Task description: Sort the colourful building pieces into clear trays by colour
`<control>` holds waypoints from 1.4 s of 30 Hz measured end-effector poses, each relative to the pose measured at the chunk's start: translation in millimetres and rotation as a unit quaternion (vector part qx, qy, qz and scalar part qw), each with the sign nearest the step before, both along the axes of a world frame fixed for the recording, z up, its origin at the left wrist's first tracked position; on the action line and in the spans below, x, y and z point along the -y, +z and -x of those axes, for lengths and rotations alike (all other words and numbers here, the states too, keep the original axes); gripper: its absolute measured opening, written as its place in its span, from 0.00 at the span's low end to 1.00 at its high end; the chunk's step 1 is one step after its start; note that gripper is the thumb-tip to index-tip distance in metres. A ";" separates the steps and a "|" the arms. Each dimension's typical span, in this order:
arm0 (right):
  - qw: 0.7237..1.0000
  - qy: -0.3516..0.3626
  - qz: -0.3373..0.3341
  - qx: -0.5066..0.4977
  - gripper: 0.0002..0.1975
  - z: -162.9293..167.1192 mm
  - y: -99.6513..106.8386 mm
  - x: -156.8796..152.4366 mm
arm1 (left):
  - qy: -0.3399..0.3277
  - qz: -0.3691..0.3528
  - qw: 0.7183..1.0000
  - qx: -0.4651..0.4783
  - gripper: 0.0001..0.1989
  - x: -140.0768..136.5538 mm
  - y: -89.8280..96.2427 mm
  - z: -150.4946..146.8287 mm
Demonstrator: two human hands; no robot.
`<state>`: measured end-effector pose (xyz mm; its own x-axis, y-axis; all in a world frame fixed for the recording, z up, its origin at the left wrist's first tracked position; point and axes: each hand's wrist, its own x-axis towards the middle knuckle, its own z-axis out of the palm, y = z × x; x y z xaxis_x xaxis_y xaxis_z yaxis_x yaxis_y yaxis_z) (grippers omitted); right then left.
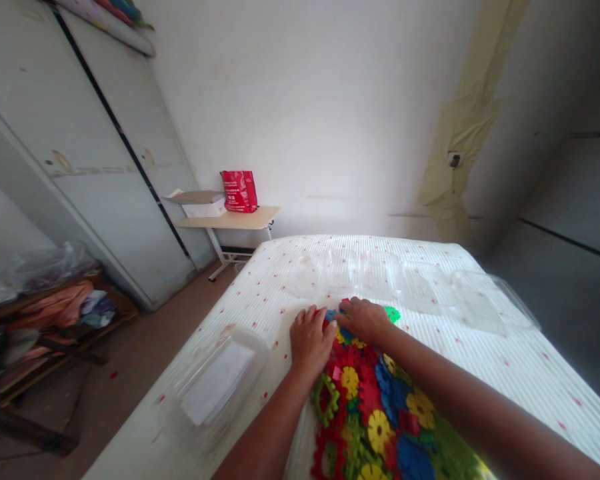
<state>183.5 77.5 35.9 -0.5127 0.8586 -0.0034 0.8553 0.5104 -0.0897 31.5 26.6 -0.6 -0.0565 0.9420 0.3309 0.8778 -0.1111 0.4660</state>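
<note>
Bright toy pieces (367, 393) lie heaped from the desk's (250, 300) near edge toward its middle. The left hand (310, 340) and right hand (364, 319) are on the far end, fingers (304, 319) bent; I can't tell if they grip any. Clear tubs (380, 270) sit by the far edge.

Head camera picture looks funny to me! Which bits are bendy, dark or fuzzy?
In the head view, the wardrobe leans, probably from a wide lens; in the head view, the wall is pale in the middle, but the picture's right edge is dim; in the head view, the nearest colourful pieces look soft and blurry.
</note>
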 end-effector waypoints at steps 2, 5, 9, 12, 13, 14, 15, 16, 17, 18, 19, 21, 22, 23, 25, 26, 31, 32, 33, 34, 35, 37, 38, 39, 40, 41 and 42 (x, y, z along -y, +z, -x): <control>1.000 0.012 0.002 -0.006 0.21 -5.6 0.7 5.1 | -0.044 -0.018 0.999 0.023 0.18 -1.9 -0.9 -1.3; 0.997 0.054 0.021 -0.044 0.20 -19.4 3.2 16.8 | -0.086 -0.030 0.993 0.080 0.16 -1.0 -2.2 -3.5; 0.975 0.126 0.061 -0.173 0.19 -43.5 17.9 44.7 | -0.123 0.017 0.964 0.236 0.18 2.6 -0.8 -7.2; 0.955 0.182 0.086 -0.220 0.18 -60.4 36.2 72.3 | -0.157 0.084 0.916 0.359 0.21 3.7 3.2 -9.8; 0.948 0.203 0.100 -0.225 0.17 -65.5 41.3 79.7 | -0.170 0.103 0.900 0.387 0.22 3.3 4.5 -10.5; 0.942 0.219 0.113 -0.229 0.17 -70.2 44.9 84.9 | -0.179 0.117 0.889 0.405 0.22 2.5 5.3 -11.2; 0.939 0.224 0.121 -0.232 0.17 -74.5 46.7 87.2 | -0.183 0.122 0.883 0.414 0.21 1.3 5.7 -11.8; 0.940 0.214 0.119 -0.236 0.17 -78.2 46.4 86.1 | -0.183 0.121 0.883 0.414 0.20 -0.3 5.6 -12.4; 0.947 0.190 0.104 -0.239 0.17 -81.2 44.1 81.8 | -0.181 0.114 0.888 0.406 0.19 -2.2 5.1 -13.0; 0.955 0.158 0.076 -0.241 0.17 -83.3 39.9 74.7 | -0.177 0.101 0.897 0.391 0.17 -4.3 4.3 -13.8; 0.962 0.122 0.042 -0.239 0.16 -84.4 34.3 65.4 | -0.173 0.085 0.909 0.370 0.16 -6.3 3.5 -14.7; 0.972 0.084 -0.022 -0.218 0.14 -83.3 20.6 44.3 | -0.167 0.059 0.929 0.325 0.15 -9.5 2.0 -16.7; 0.976 0.081 -0.039 -0.199 0.15 -81.3 13.5 34.4 | -0.165 0.055 0.937 0.304 0.15 -10.5 1.5 -17.6; 0.980 0.082 -0.047 -0.176 0.16 -78.7 7.0 25.8 | -0.163 0.057 0.943 0.286 0.16 -11.0 1.3 -18.3; 0.988 0.079 -0.046 -0.128 0.21 -72.9 -3.5 13.6 | -0.164 0.077 0.949 0.258 0.20 -10.8 1.7 -19.3; 0.991 0.072 -0.039 -0.107 0.22 -70.2 -7.0 9.8 | -0.166 0.087 0.951 0.245 0.21 -10.3 2.2 -19.5; 0.994 0.066 0.026 -0.080 0.25 -63.4 -10.3 1.6 | -0.181 0.106 0.956 0.206 0.24 -8.9 3.6 -20.2; 0.992 0.071 0.041 -0.093 0.26 -63.0 -10.0 1.0 | -0.184 0.108 0.955 0.207 0.24 -9.3 3.0 -20.4; 0.990 0.073 0.054 -0.109 0.26 -62.6 -9.8 1.0 | -0.187 0.111 0.952 0.214 0.24 -9.7 2.1 -20.5; 0.987 0.072 0.065 -0.125 0.26 -62.3 -9.9 1.5 | -0.190 0.115 0.948 0.228 0.24 -10.3 1.0 -20.8; 0.985 0.069 0.074 -0.141 0.26 -62.2 -10.3 2.9 | -0.195 0.122 0.941 0.249 0.24 -10.9 -0.1 -21.3; 0.981 0.055 0.081 -0.166 0.23 -63.0 -11.4 7.6 | -0.207 0.139 0.922 0.295 0.23 -12.2 -1.5 -23.4; 0.980 0.046 0.084 -0.177 0.22 -64.1 -11.8 10.7 | -0.216 0.148 0.912 0.315 0.23 -12.9 -1.6 -25.3; 0.977 0.036 0.088 -0.192 0.21 -65.8 -12.1 14.1 | -0.225 0.157 0.903 0.330 0.22 -13.7 -1.3 -27.8; 0.973 0.026 0.093 -0.209 0.20 -68.1 -12.1 17.5 | -0.233 0.165 0.896 0.340 0.21 -14.6 -0.5 -31.0; 0.968 0.016 0.100 -0.228 0.20 -71.0 -11.9 20.7 | -0.240 0.170 0.890 0.348 0.21 -15.7 0.5 -34.7; 0.963 0.005 0.108 -0.245 0.19 -74.4 -11.6 23.9 | -0.247 0.176 0.883 0.359 0.20 -17.0 1.6 -38.7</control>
